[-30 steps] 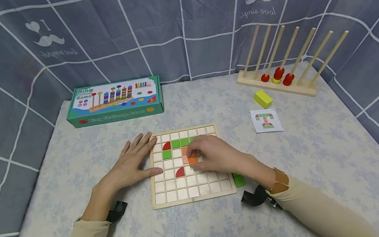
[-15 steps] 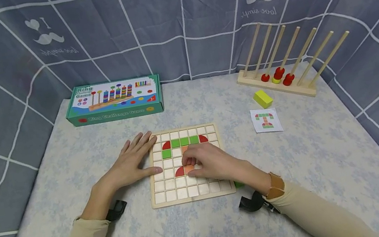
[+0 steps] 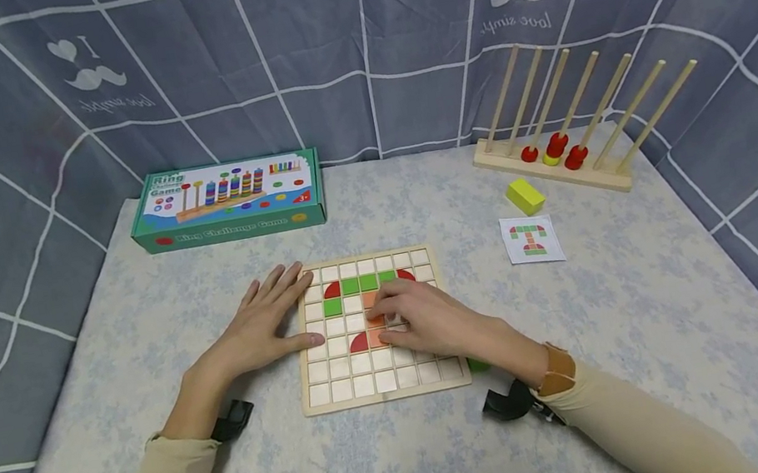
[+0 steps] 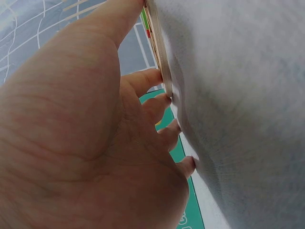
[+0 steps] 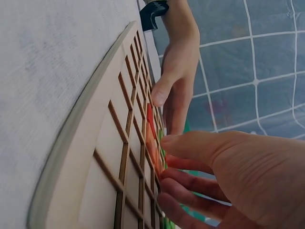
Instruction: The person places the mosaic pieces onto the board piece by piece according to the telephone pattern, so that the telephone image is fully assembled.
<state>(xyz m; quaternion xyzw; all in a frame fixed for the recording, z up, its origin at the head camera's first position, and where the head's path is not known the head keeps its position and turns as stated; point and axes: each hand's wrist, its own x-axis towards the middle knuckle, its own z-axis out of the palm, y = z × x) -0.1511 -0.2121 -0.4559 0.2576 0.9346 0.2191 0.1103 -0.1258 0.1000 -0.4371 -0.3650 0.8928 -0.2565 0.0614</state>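
On the floral-patterned table (image 3: 419,466), the gridded wooden board (image 3: 345,391) lies flat, orange tiles (image 3: 376,343) near its middle. The left hand (image 3: 250,337), fingers spread, touches the board's left side; light pressure there should stop sliding. The right hand (image 3: 433,318) bends its fingers over the orange tiles, thumb apart; whether it pinches one, I cannot tell. Best press squarely, without nudging the neighbouring red piece (image 3: 360,344). Farther off, the pattern card (image 3: 532,241) merits a check.
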